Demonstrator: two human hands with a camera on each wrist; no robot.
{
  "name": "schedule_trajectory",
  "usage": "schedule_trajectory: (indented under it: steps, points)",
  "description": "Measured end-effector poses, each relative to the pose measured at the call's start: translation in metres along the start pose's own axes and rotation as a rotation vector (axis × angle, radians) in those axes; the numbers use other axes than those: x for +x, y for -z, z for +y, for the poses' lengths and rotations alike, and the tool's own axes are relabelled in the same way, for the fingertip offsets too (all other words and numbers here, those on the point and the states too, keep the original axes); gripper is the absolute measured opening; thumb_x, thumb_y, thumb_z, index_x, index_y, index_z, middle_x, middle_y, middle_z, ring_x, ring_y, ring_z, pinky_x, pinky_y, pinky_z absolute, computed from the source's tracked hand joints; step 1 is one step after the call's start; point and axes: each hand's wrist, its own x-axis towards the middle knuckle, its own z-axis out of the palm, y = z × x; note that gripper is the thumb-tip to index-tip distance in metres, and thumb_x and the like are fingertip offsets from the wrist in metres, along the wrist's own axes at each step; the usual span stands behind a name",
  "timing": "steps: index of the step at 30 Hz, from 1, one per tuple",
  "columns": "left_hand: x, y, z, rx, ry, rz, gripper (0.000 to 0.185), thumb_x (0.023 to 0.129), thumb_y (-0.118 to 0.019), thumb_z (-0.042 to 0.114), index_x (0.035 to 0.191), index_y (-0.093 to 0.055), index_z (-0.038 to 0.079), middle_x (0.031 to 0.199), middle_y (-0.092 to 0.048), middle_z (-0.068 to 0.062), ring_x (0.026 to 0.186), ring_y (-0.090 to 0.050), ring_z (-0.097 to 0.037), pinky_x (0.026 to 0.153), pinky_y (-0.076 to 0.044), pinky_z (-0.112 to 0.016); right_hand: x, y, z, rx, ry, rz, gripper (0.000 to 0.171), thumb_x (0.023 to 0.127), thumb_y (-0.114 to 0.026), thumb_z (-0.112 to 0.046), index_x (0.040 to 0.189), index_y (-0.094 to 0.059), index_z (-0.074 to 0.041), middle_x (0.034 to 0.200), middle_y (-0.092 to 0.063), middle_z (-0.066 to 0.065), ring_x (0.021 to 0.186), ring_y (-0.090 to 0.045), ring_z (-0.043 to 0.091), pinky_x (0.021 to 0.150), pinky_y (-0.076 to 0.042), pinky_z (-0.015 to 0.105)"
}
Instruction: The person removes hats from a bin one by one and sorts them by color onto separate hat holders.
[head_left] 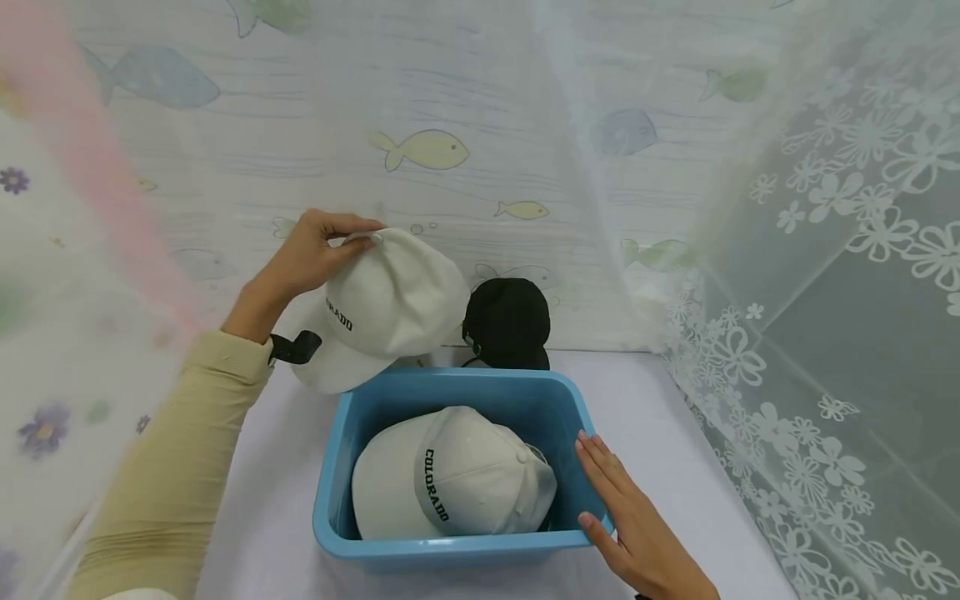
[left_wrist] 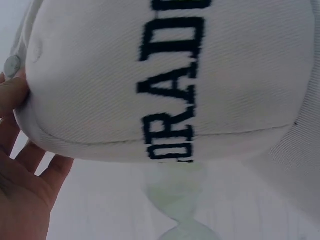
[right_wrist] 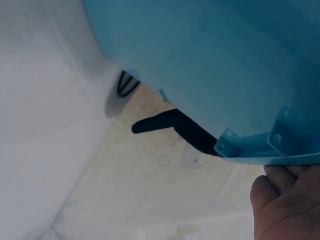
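Note:
My left hand (head_left: pixel 318 254) pinches a white cap (head_left: pixel 408 292) at the top of its crown, behind the back left corner of a blue plastic bin (head_left: pixel 450 547). Dark letters run across this cap's front, and its brim hangs down to the left. In the left wrist view the thumb (left_wrist: pixel 12 95) presses near the top button. A second white cap (head_left: pixel 480 475), marked COLORADO, lies inside the bin with its brim to the left. My right hand (head_left: pixel 637 525) rests on the bin's right rim with fingers extended.
A black cap (head_left: pixel 507 321) stands behind the bin, against the fish-print curtain (head_left: pixel 427 150). White cloth (head_left: pixel 637 400) covers the surface under the bin. Sheer flowered fabric (head_left: pixel 825 333) hangs at the right, and a flower-print curtain (head_left: pixel 67 350) at the left.

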Motion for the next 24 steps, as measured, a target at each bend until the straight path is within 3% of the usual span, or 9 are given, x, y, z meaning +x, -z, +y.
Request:
schedule_trajectory:
  steps: [7, 14, 20, 24]
  points:
    - [0.003, -0.01, -0.025, -0.05, -0.002, 0.01, 0.026, 0.097, -0.065, -0.002, 0.121, -0.074, 0.001, 0.126, -0.07, -0.019, 0.107, -0.062, 0.002, 0.095, -0.049, -0.018, 0.001, 0.0, -0.002, 0.018, 0.002, 0.006, 0.074, 0.098, -0.064, -0.019, 0.162, -0.027, -0.011, 0.168, -0.027, 0.008, 0.157, -0.01, 0.01, 0.117, -0.001, 0.007]
    - [0.004, -0.027, -0.032, -0.029, 0.058, -0.054, 0.026, 0.098, -0.064, -0.001, 0.123, -0.073, 0.001, 0.128, -0.069, -0.019, 0.125, -0.061, -0.032, 0.101, -0.05, -0.025, 0.0, 0.002, -0.001, 0.02, 0.031, 0.017, 0.073, 0.099, -0.063, -0.022, 0.162, -0.027, -0.009, 0.167, -0.028, 0.011, 0.157, -0.011, 0.011, 0.119, -0.003, 0.008]
    - [0.005, -0.04, -0.042, -0.068, 0.084, -0.084, 0.026, 0.097, -0.066, 0.0, 0.122, -0.073, -0.001, 0.128, -0.069, -0.02, 0.122, -0.063, -0.034, 0.093, -0.052, -0.017, 0.0, 0.001, -0.001, 0.017, 0.017, 0.018, 0.074, 0.099, -0.064, -0.022, 0.162, -0.028, -0.01, 0.167, -0.028, 0.009, 0.157, -0.012, 0.011, 0.118, -0.002, 0.007]
    - [0.002, -0.044, -0.052, -0.048, 0.134, -0.108, 0.029, 0.099, -0.065, 0.005, 0.127, -0.07, 0.0, 0.134, -0.065, -0.019, 0.123, -0.062, -0.033, 0.097, -0.052, -0.028, 0.0, 0.001, -0.001, 0.019, 0.01, 0.017, 0.074, 0.099, -0.064, -0.021, 0.162, -0.028, -0.01, 0.167, -0.028, 0.009, 0.157, -0.012, 0.012, 0.118, -0.001, 0.007]
